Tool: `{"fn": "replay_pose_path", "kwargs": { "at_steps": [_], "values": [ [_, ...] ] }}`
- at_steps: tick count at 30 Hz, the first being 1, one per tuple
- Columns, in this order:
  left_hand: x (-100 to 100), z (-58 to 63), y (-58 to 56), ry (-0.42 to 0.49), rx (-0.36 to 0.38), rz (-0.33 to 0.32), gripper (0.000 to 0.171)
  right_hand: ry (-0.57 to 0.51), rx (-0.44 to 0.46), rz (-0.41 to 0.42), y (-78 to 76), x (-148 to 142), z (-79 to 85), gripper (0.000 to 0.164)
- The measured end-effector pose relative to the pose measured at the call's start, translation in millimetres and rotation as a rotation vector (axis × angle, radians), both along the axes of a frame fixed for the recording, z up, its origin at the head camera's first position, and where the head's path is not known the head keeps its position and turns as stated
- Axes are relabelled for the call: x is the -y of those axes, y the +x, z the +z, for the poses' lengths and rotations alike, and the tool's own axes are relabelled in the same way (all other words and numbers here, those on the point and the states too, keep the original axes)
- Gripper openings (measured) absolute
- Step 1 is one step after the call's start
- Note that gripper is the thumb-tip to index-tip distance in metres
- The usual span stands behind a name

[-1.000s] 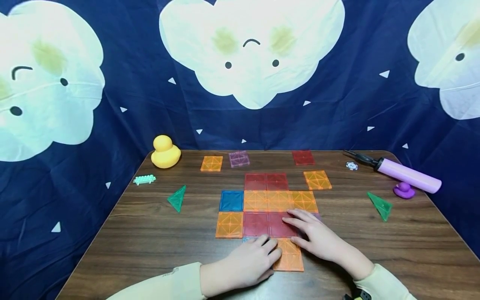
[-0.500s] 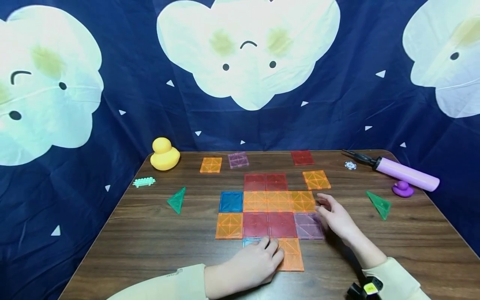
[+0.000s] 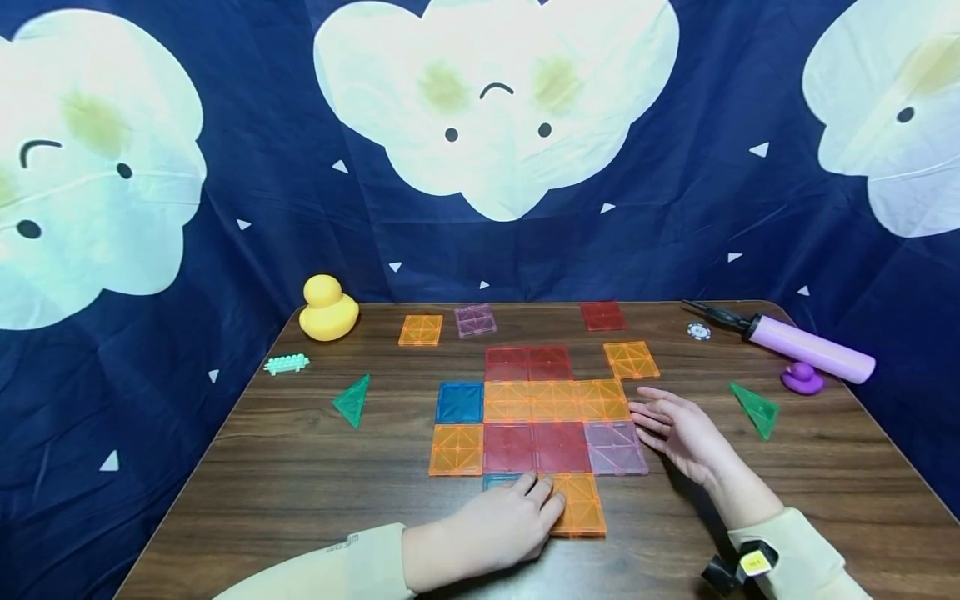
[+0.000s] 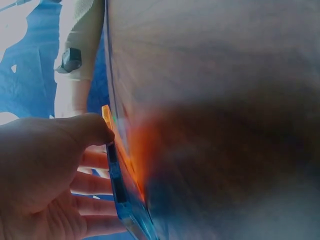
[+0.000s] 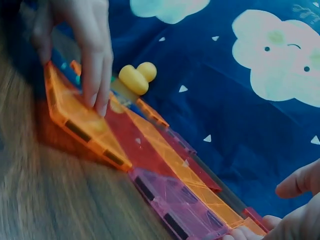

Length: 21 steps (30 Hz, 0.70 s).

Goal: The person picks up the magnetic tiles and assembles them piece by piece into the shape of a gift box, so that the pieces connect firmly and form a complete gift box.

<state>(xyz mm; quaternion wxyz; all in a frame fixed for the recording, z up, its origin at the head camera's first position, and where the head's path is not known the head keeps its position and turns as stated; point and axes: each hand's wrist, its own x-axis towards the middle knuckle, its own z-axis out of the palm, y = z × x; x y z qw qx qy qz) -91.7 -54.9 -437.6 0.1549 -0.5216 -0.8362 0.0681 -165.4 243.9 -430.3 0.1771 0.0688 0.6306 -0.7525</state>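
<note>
Flat translucent magnetic tiles form a patch mid-table in the head view. My left hand (image 3: 498, 525) is at its near edge, its thumb and fingers pinching the front blue tile (image 3: 495, 481) and the front orange tile (image 3: 581, 504) around their seam. In the right wrist view the outer edge of that orange tile (image 5: 85, 117) tilts up off the wood. My right hand (image 3: 693, 437) lies at the patch's right side, fingers extended, fingertips right by the purple tile (image 3: 617, 448) and the end of the orange row (image 3: 555, 401). Its thumb stands apart from the tiles.
Loose tiles lie behind the patch: orange (image 3: 421, 330), purple (image 3: 475, 320), red (image 3: 603, 316) and another orange (image 3: 632, 360). Green triangles (image 3: 352, 401) flank it. A yellow duck (image 3: 328, 309) stands back left; a pink pump (image 3: 812, 348) and purple duck (image 3: 802, 379) lie right.
My right hand has moved right off the patch, uncovering the purple tile, and has turned side-on. The front orange tile's near edge has risen slightly. My left hand stays nearly in place.
</note>
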Motion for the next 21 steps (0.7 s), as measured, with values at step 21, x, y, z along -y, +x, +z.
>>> {"fn": "replay_pose_path", "kwargs": {
  "at_steps": [21],
  "values": [
    [1.7,17.1,-2.3,-0.028,-0.060,0.006,0.014,-0.258,-0.009,-0.017,-6.8,9.1,-9.6,0.023]
  ]
}}
